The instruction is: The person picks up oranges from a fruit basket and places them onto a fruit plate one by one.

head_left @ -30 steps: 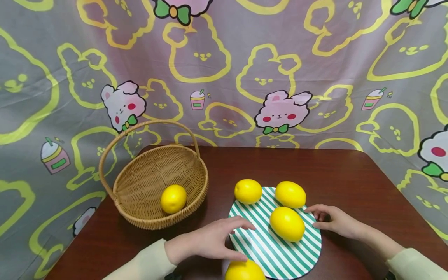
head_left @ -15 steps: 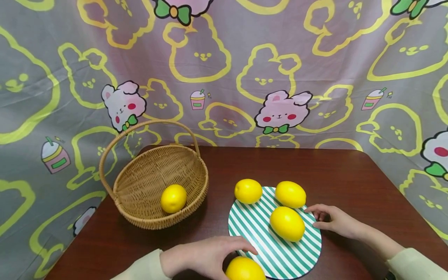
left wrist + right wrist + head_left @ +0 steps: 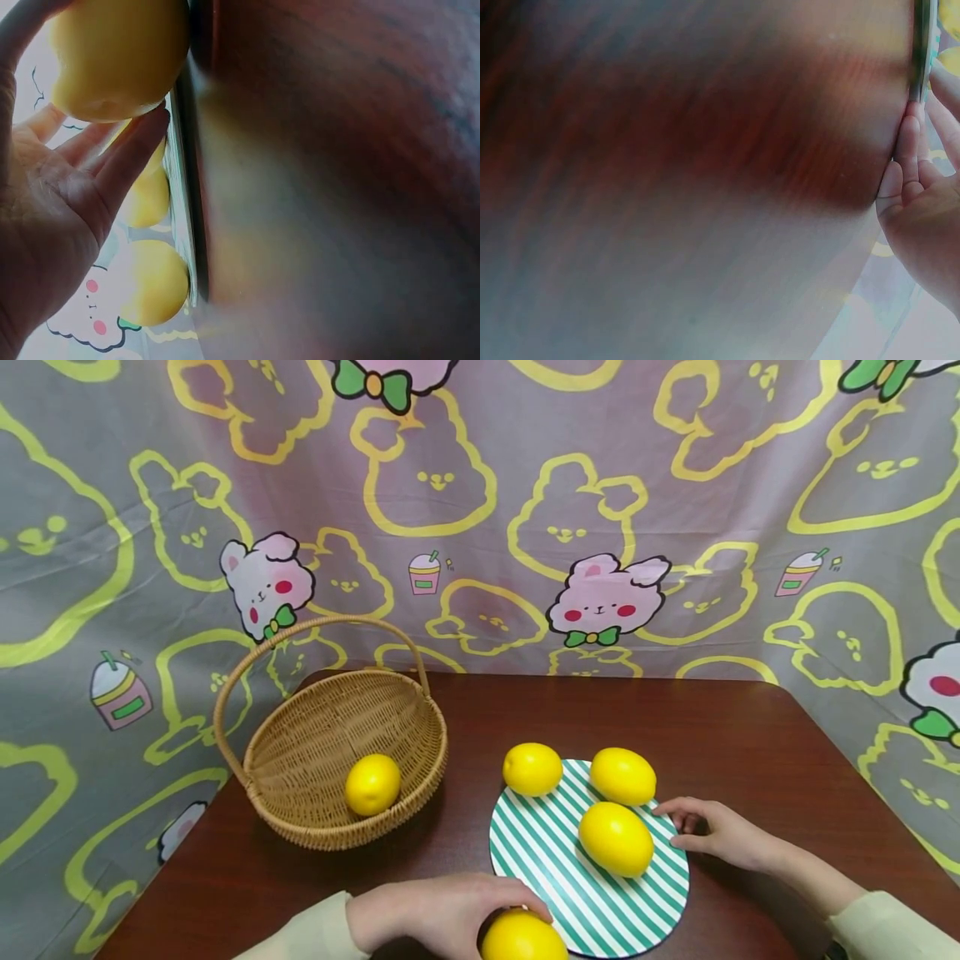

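At the near edge of the head view, my left hand (image 3: pixel 457 910) is curled round a yellow lemon (image 3: pixel 525 937), its lower part cut off by the frame. The left wrist view shows thumb and fingers on either side of this lemon (image 3: pixel 120 56). My right hand (image 3: pixel 723 833) grips the right rim of a round board (image 3: pixel 543 877) with green and white stripes. Its thumb and index finger meet that rim, the other fingers tucked in. On the board lie a lemon (image 3: pixel 615 840) near the middle, another lemon (image 3: pixel 622 777) behind it and one lemon (image 3: pixel 532 770) at the back left rim.
To the left stands a wicker basket (image 3: pixel 300 735) with a tall arched handle, holding one lemon (image 3: pixel 372 785). Everything rests on a dark brown table (image 3: pixel 720 735). A grey curtain (image 3: pixel 480 460) with yellow cartoon outlines hangs behind and at the sides.
My left hand has come down toward the near edge and closed round the nearest lemon. The right hand, the board and the other lemons have stayed put.
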A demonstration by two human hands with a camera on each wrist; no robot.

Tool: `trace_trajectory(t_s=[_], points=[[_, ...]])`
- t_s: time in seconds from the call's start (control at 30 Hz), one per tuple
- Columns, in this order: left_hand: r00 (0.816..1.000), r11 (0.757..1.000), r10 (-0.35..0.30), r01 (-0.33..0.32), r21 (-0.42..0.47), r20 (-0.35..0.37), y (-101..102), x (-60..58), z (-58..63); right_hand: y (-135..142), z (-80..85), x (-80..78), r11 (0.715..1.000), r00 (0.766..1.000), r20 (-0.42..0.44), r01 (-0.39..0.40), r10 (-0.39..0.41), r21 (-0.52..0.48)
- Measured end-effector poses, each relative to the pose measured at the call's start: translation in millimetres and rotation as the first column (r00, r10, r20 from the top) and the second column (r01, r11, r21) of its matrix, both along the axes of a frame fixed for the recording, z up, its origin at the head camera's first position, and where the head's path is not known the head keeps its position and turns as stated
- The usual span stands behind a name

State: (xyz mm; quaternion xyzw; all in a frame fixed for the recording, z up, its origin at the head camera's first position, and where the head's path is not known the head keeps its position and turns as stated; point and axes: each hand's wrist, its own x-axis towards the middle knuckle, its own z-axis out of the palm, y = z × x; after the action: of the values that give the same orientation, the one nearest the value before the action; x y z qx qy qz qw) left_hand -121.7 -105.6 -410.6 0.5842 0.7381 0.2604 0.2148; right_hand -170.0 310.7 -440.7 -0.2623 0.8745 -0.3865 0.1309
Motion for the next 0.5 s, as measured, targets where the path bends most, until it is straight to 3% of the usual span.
trace_trajectory(t_s=[0.17,0.27,0.5], points=[[1.0,0.999,-0.022,0.022,0.026,0.004,1.9,-1.7,-2.3,0.1,-0.7,0.5,1.0,1.0,-0.018,-0.01,0.009,-0.007],[0.997,0.999,-0.031,0.028,0.043,0.068,1.1,-4.0,-2.6,0.1,-1.3,0.2,1.0,1.0,-0.022,-0.012,0.012,-0.008],[0.987,0.997,0.05,-0.059,0.057,0.15,2.7,-10.5,5.3,0.5,-1.5,0.0,1.0,1.0,-0.015,-0.002,0.002,-0.004]])
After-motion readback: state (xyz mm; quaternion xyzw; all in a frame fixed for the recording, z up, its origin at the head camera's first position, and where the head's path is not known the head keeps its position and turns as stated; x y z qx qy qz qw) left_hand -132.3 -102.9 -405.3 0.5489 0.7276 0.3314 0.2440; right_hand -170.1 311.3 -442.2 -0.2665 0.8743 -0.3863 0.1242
